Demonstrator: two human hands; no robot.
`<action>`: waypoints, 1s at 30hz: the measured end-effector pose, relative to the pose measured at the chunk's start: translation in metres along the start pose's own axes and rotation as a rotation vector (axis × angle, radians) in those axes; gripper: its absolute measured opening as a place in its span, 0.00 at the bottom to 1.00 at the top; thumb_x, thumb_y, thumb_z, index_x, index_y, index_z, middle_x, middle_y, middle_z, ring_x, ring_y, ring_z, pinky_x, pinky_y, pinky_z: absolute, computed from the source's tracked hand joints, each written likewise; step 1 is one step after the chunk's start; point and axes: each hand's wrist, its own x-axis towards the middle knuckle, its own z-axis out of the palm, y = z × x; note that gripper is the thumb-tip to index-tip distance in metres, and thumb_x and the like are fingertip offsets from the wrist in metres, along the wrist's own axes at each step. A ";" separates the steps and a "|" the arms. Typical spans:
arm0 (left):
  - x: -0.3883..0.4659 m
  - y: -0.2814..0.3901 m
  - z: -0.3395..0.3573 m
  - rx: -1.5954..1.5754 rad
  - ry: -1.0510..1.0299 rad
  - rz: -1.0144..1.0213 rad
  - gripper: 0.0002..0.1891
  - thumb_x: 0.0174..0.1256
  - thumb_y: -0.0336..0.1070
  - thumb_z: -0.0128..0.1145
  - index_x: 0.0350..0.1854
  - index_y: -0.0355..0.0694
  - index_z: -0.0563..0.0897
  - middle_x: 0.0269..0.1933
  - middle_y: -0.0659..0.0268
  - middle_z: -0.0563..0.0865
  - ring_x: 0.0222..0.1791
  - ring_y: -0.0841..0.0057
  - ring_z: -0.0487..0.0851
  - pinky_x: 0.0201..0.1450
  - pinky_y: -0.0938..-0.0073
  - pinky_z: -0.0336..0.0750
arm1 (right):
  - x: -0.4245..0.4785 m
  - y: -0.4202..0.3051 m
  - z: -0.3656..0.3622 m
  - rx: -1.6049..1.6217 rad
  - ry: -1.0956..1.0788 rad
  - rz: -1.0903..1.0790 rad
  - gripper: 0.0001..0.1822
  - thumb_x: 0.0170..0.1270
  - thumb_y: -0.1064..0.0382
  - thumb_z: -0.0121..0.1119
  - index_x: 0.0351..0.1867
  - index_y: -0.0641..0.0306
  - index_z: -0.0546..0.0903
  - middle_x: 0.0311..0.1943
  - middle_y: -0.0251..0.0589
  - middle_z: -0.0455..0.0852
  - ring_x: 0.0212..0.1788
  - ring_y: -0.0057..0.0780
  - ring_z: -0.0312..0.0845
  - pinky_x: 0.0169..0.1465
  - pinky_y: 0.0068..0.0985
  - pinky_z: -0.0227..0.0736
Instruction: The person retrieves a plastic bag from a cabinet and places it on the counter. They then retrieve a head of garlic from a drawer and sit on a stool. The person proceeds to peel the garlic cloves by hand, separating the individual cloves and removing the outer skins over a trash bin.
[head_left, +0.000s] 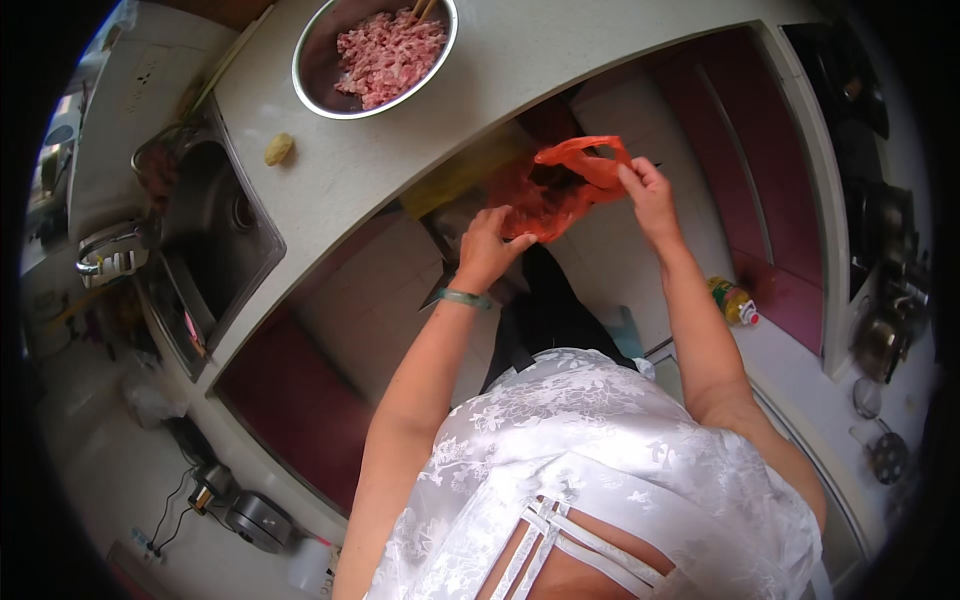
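Observation:
Both hands hold a thin red plastic bag (551, 202) over the floor, past the counter's front edge. My left hand (487, 247), with a green bangle at the wrist, grips the bag's near left side between thumb and fingers. My right hand (646, 196) pinches its upper right part, by a handle loop. The bag's mouth gapes, and something dark shows inside, too unclear to name. On the counter beyond, a steel bowl (300, 82) holds pink minced meat (390, 56) with wooden chopsticks (424, 10) standing in it. A piece of ginger or a small potato (278, 149) lies near the sink.
A steel sink (217, 195) is set into the pale countertop (360, 172) on the left. A bottle of cooking oil (731, 301) lies or stands at the right, by dark red cabinets (780, 180). Pans (885, 341) are at the far right, and a rice cooker (259, 519) is at lower left.

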 end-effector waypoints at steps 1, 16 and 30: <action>0.004 0.002 -0.001 0.064 -0.014 0.027 0.28 0.51 0.49 0.68 0.53 0.41 0.78 0.49 0.58 0.79 0.47 0.60 0.78 0.49 0.64 0.73 | 0.003 -0.011 -0.001 0.077 0.037 -0.015 0.08 0.67 0.62 0.56 0.31 0.63 0.78 0.25 0.20 0.73 0.31 0.06 0.62 0.35 0.10 0.60; 0.065 -0.047 0.023 0.155 -0.015 -0.339 0.24 0.55 0.56 0.59 0.45 0.42 0.83 0.41 0.54 0.86 0.45 0.58 0.82 0.46 0.60 0.75 | 0.034 -0.057 0.013 0.202 0.028 -0.051 0.05 0.65 0.65 0.58 0.34 0.64 0.81 0.30 0.25 0.81 0.34 0.09 0.72 0.42 0.12 0.67; 0.068 -0.078 -0.004 0.035 0.087 -0.309 0.16 0.62 0.40 0.46 0.44 0.38 0.83 0.40 0.51 0.86 0.42 0.54 0.83 0.46 0.59 0.75 | 0.045 -0.046 0.002 0.092 0.069 -0.083 0.06 0.65 0.64 0.59 0.36 0.64 0.81 0.30 0.24 0.80 0.35 0.08 0.71 0.42 0.11 0.66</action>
